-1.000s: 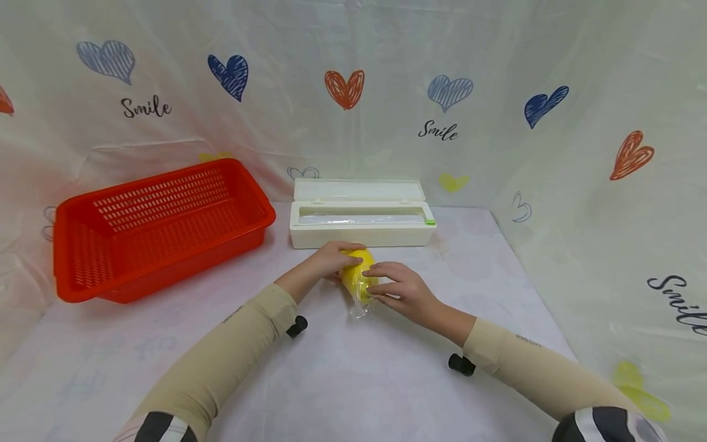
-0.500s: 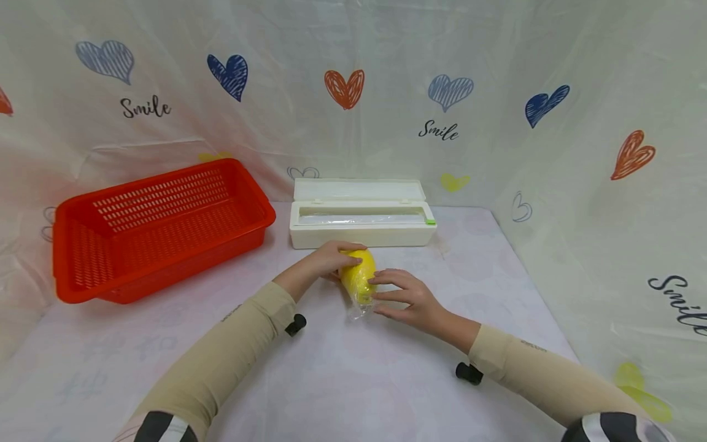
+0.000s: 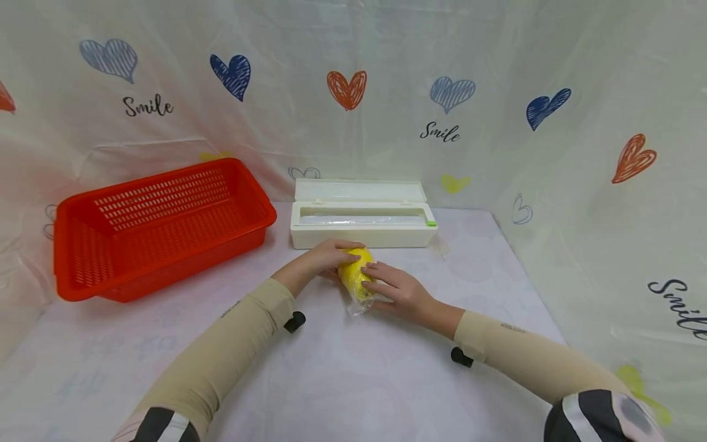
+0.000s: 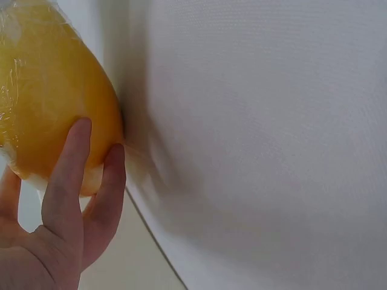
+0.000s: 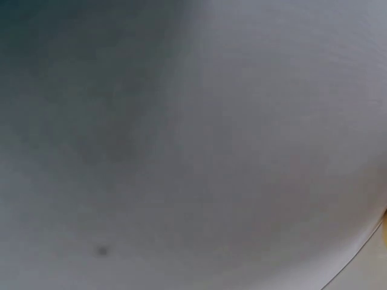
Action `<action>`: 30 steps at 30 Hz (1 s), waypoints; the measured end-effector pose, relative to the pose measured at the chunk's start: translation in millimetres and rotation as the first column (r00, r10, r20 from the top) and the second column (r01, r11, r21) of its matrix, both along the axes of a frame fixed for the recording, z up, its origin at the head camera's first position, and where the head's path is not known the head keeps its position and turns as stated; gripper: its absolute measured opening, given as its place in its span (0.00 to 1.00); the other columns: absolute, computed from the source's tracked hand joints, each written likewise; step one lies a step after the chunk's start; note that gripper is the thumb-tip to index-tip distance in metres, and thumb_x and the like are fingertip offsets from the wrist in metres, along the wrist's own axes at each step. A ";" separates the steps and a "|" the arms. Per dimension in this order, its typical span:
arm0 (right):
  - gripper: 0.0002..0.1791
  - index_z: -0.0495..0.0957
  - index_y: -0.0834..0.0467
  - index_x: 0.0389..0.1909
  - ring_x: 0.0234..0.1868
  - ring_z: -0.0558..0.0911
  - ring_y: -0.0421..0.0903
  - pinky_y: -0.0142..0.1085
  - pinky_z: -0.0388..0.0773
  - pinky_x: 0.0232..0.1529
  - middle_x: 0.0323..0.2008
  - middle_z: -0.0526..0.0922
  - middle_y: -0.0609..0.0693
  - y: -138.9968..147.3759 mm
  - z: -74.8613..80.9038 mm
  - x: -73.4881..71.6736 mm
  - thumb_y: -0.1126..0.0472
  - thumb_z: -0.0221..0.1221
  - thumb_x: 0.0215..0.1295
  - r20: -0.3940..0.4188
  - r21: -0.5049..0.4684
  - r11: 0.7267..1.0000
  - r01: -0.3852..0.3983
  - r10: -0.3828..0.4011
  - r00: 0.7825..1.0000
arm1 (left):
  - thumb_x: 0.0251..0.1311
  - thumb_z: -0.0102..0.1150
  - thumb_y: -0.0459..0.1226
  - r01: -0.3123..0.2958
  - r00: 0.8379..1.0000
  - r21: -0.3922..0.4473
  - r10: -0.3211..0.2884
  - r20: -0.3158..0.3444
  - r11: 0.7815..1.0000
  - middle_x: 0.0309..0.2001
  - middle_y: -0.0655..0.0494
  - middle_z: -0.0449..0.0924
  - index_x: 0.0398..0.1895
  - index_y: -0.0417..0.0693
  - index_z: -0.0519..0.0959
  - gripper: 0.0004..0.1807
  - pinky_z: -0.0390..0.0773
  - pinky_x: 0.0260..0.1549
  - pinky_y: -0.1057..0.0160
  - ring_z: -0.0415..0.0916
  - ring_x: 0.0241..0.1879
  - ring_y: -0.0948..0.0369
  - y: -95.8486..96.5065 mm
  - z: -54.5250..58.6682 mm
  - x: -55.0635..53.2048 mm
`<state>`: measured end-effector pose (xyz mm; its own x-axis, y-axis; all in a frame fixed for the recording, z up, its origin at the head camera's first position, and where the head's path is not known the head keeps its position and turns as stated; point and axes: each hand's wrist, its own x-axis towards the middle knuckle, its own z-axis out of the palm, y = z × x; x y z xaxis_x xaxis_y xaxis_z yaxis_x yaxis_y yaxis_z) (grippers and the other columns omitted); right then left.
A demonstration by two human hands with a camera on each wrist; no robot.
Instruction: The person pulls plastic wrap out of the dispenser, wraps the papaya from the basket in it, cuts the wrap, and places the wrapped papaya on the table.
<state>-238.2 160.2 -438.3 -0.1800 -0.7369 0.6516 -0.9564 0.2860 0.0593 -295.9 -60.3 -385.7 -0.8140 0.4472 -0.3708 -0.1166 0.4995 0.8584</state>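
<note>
A smooth yellow fruit (image 3: 351, 274), oval and wrapped in clear cling film (image 3: 359, 306), is between the hands near the table's middle. My left hand (image 3: 326, 255) holds its far left end, thumb on top; in the left wrist view the fingers (image 4: 68, 175) bend up against the fruit (image 4: 51, 84). My right hand (image 3: 407, 296) touches its right side with nearly straight fingers, the thumb low by the loose film at the near end. The right wrist view shows mostly blurred pale cloth, and the right hand is out of it.
A white cling film box (image 3: 364, 236) with its lid raised stands just behind the hands, a film roll (image 3: 361, 219) inside. At the left sits a red plastic basket (image 3: 166, 261) with holed walls. White cloth printed with hearts (image 3: 347, 90) hangs behind the table.
My right hand drew back slightly to the right half a second ago, and its fingers now lie on the fruit again. My left hand keeps its hold, nearly still.
</note>
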 end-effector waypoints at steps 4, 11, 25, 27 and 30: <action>0.13 0.83 0.65 0.46 0.52 0.81 0.58 0.46 0.78 0.51 0.51 0.81 0.64 -3.2 -0.6 -2.7 0.61 0.64 0.65 -0.060 -0.035 0.999 -0.015 0.013 0.998 | 0.68 0.55 0.40 -0.020 1.000 0.024 0.019 0.022 1.000 0.65 0.44 0.68 0.68 0.56 0.71 0.25 0.82 0.39 0.56 0.77 0.41 0.53 -3.0 -2.4 -1.8; 0.12 0.85 0.61 0.44 0.49 0.83 0.56 0.43 0.80 0.48 0.48 0.83 0.62 -7.6 -2.7 -3.1 0.59 0.56 0.71 -0.090 -0.066 0.998 -0.011 0.005 0.996 | 0.67 0.57 0.43 -0.011 0.998 0.074 0.016 -0.068 0.997 0.70 0.40 0.61 0.73 0.55 0.64 0.31 0.78 0.49 0.50 0.71 0.59 0.43 -17.0 -5.2 4.0; 0.09 0.87 0.59 0.41 0.45 0.85 0.55 0.41 0.81 0.44 0.46 0.84 0.62 -6.4 -4.9 -4.7 0.59 0.60 0.68 -0.081 -0.135 0.991 -0.006 -0.005 0.997 | 0.42 0.77 0.26 0.185 0.733 -0.129 -0.225 -0.642 0.974 0.50 0.51 0.70 0.41 0.50 0.78 0.23 0.71 0.58 0.52 0.67 0.56 0.51 -30.0 -16.9 47.3; 0.09 0.87 0.59 0.40 0.45 0.85 0.55 0.40 0.82 0.43 0.46 0.84 0.62 -6.7 -4.3 -4.6 0.59 0.62 0.67 -0.073 -0.143 0.990 -0.009 -0.002 0.997 | 0.39 0.79 0.27 0.216 0.672 -0.157 -0.263 -0.692 0.964 0.50 0.52 0.69 0.39 0.50 0.76 0.25 0.70 0.59 0.52 0.66 0.56 0.51 -30.0 -20.2 49.6; 0.09 0.87 0.60 0.39 0.45 0.85 0.55 0.40 0.81 0.44 0.46 0.84 0.62 -6.7 -2.2 -3.5 0.60 0.64 0.65 -0.040 -0.147 0.989 0.001 -0.007 0.999 | 0.38 0.80 0.28 0.253 0.583 -0.183 -0.301 -0.754 0.950 0.51 0.52 0.68 0.39 0.51 0.75 0.26 0.70 0.59 0.52 0.63 0.57 0.51 -29.7 -23.5 51.8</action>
<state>-241.7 153.5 -440.4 -0.1537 -0.6317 0.7599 -0.9530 0.2979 0.0549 -244.1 -89.9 -409.1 -0.6480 0.7007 0.2984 0.7207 0.4376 0.5377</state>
